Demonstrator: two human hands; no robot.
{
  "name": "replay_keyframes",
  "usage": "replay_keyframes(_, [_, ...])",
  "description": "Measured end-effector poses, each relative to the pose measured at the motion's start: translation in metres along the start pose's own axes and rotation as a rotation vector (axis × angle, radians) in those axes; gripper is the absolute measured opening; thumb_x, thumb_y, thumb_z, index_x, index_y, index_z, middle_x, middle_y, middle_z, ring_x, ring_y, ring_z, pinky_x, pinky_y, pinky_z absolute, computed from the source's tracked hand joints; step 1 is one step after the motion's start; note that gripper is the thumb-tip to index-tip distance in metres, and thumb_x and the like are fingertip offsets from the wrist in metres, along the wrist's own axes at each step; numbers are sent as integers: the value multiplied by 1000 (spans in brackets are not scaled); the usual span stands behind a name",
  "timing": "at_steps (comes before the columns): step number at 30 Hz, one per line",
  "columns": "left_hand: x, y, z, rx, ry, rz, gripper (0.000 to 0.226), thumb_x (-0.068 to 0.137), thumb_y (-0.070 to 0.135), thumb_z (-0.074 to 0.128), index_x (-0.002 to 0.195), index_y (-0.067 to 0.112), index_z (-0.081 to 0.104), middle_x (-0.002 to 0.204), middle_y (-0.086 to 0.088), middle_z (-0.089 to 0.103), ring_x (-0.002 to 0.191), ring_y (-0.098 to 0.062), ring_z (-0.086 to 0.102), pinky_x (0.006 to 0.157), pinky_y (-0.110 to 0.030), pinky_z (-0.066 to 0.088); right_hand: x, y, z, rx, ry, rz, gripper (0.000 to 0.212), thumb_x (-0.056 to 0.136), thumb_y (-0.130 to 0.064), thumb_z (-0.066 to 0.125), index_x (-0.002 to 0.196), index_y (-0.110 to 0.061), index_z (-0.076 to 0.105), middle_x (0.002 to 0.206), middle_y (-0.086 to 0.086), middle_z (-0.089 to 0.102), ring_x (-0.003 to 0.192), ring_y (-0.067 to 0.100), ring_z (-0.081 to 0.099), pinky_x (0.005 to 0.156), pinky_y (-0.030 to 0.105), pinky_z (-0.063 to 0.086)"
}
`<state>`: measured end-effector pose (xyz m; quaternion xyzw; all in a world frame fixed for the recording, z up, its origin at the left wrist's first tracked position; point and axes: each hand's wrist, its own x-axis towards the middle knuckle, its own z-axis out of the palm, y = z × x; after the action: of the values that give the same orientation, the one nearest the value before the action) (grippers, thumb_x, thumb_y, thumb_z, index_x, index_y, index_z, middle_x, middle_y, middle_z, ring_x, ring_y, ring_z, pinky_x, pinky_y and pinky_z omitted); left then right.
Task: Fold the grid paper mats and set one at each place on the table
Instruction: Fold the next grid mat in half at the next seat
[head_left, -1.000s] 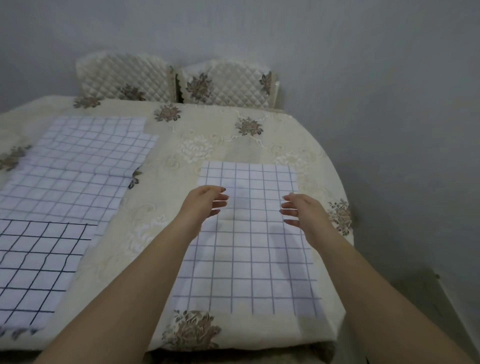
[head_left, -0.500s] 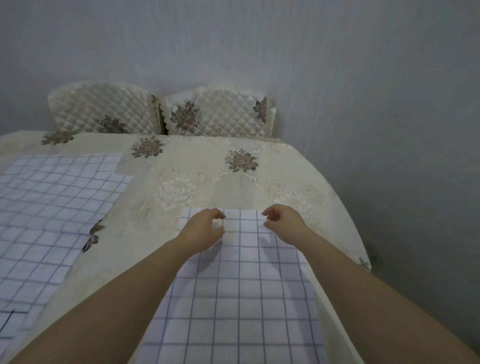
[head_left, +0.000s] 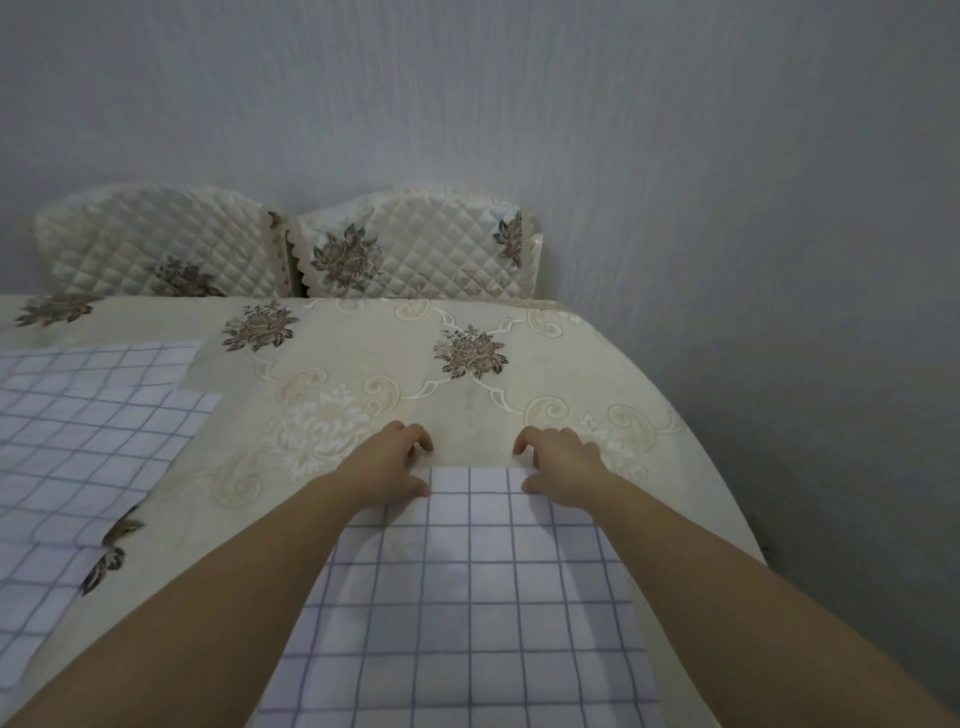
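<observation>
A white grid paper mat with blue lines lies flat on the table in front of me. Both hands are at its far edge. My left hand grips the far left corner, fingers curled over the edge and thumb on top of the paper. My right hand holds the far right corner the same way. More grid paper mats lie overlapping on the left part of the table.
The table wears a cream cloth with brown flowers; its rounded edge drops off at the right. Two quilted chair backs stand at the far side against a grey wall.
Both hands moved forward from the middle of the mat to its far edge and curled onto the corners. My view tilted up and closer.
</observation>
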<state>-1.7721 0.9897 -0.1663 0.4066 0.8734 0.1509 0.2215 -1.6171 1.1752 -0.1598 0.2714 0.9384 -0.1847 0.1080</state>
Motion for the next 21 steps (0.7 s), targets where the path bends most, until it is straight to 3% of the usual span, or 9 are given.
replay_keyframes(4, [-3,1,2,17,3,22,22,74,24,77,84,21,58,74,10,54,76,-14,53,60,-17,38,-3,-4,-3,-25,-33,11,23,84,-26,66,106,-22,60,106,1,59,117,23,42,97,43,32])
replay_keyframes(8, [-17,3,-7,43,11,38,21,78,27,74,71,24,54,72,12,52,74,-13,52,60,-20,38,-18,-6,-10,52,4,4,14,83,-25,63,96,-21,64,105,2,59,110,23,48,92,38,37])
replay_keyframes(10, [-28,2,-17,37,35,44,24,76,28,75,70,27,52,73,12,52,75,-13,52,61,-23,36,-30,-4,-15,135,32,3,5,81,-25,64,85,-24,61,98,-1,61,103,22,53,91,38,42])
replay_keyframes(16, [-81,13,-46,-49,101,21,18,79,18,74,70,22,59,75,6,60,74,-15,56,62,-22,42,-83,-9,-36,307,122,-28,12,80,-23,68,71,-26,60,81,-5,61,85,20,60,81,33,47])
replay_keyframes(21, [-141,30,-60,-88,162,36,14,82,17,74,72,19,64,73,9,59,69,-7,54,58,-15,37,-137,-23,-52,273,172,-89,11,85,-19,67,87,-10,72,84,2,64,79,15,55,70,22,37])
